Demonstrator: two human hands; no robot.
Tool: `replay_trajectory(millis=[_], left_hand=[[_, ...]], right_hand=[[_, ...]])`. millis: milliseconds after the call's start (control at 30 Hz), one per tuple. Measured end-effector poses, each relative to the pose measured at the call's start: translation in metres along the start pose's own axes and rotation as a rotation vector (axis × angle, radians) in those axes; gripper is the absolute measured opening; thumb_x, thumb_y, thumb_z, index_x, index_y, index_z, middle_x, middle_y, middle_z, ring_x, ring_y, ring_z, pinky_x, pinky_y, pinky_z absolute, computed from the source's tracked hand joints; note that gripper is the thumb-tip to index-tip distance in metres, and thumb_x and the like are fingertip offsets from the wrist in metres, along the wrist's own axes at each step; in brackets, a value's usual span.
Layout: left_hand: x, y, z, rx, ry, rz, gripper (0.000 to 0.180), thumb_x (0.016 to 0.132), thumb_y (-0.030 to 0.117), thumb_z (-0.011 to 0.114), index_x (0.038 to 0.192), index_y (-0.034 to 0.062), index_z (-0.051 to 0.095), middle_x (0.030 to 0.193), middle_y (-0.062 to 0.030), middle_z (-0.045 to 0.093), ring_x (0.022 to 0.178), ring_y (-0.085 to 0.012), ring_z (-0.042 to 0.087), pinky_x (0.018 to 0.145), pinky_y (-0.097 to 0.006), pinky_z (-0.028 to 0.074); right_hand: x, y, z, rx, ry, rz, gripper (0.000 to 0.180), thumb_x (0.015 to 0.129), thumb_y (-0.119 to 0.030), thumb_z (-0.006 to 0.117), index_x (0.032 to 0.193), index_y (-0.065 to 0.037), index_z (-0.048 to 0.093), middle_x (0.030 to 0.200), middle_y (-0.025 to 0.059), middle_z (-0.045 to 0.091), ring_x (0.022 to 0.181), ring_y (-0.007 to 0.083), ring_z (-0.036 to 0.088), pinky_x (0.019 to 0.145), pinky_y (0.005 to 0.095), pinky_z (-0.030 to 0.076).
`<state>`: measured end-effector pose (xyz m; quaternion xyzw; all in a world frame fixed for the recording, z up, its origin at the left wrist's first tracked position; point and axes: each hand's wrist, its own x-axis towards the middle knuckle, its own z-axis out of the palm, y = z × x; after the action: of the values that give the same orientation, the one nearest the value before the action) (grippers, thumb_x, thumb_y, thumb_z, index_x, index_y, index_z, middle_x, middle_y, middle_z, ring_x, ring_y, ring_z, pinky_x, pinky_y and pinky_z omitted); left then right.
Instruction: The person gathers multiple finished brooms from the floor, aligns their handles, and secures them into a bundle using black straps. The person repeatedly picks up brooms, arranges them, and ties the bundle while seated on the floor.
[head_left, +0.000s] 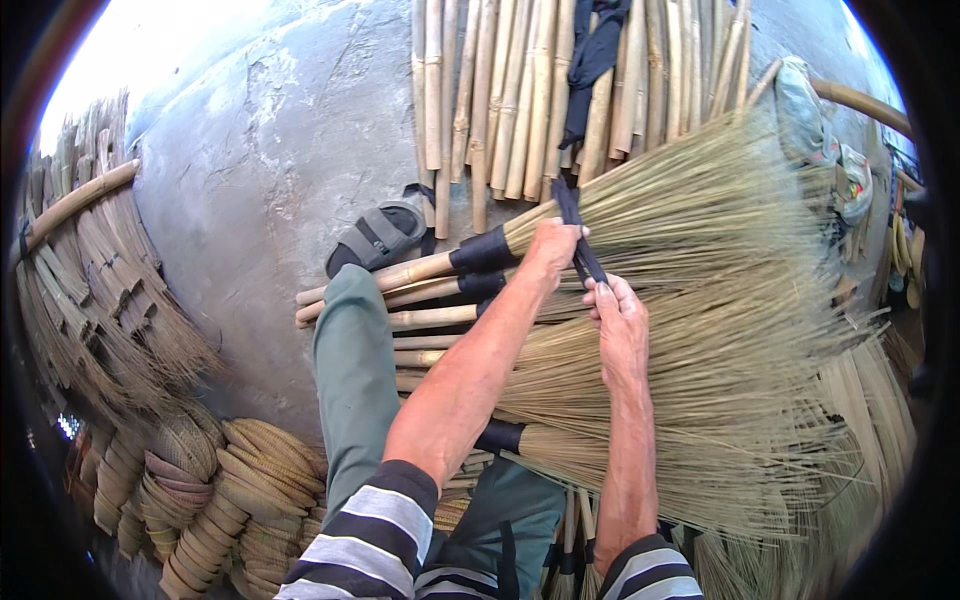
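Observation:
A straw broom [690, 185] with a bamboo handle [425, 270] lies across the floor, its bristles fanned to the right. A dark band [482, 252] binds the top of its handle to the bristles. My left hand [555, 248] is closed on a black strip [578, 232] that crosses the bristles. Lower down, my right hand [620, 308] pinches the same strip between thumb and fingers. More brooms [650, 420] lie alongside, nearer to me, their dark bindings [500, 435] partly hidden by my left forearm.
Bamboo poles [510, 100] lie in a row at the far side, with black cloth [592, 60] on them. Bundled straw [110, 270] and coiled woven material [225, 480] fill the left. My sandalled foot [378, 238] rests on grey concrete [240, 150]. Plastic bags [805, 115] are at the far right.

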<state>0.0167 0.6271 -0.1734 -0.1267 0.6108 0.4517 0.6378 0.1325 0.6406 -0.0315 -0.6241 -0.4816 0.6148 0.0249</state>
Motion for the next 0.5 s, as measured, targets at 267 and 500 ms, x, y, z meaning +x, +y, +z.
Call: replay_trajectory(millis=[267,500], left_hand=[[0.022,0.0,-0.025,0.472,-0.16,0.179,0.026,0.095,0.015,0.072,0.116,0.0008,0.073,0.092,-0.0101,0.075,0.082,-0.0232,0.067,0.076,-0.04,0.054],[-0.003,-0.005,-0.038,1.079,0.294,0.712,0.019,0.09,0.008,0.064,0.104,-0.0032,0.069,0.099,-0.0223,0.068,0.092,-0.0423,0.071,0.079,-0.056,0.059]], right_hand=[[0.028,-0.005,-0.003,-0.408,0.037,-0.361,0.02,0.11,-0.016,0.058,0.117,0.0,0.069,0.112,0.0097,0.063,0.105,0.0215,0.06,0.095,0.0375,0.049],[0.169,0.015,0.033,-0.481,-0.338,-0.687,0.017,0.109,-0.013,0.058,0.114,0.0,0.067,0.136,0.0124,0.062,0.127,0.0257,0.06,0.109,0.0394,0.048]])
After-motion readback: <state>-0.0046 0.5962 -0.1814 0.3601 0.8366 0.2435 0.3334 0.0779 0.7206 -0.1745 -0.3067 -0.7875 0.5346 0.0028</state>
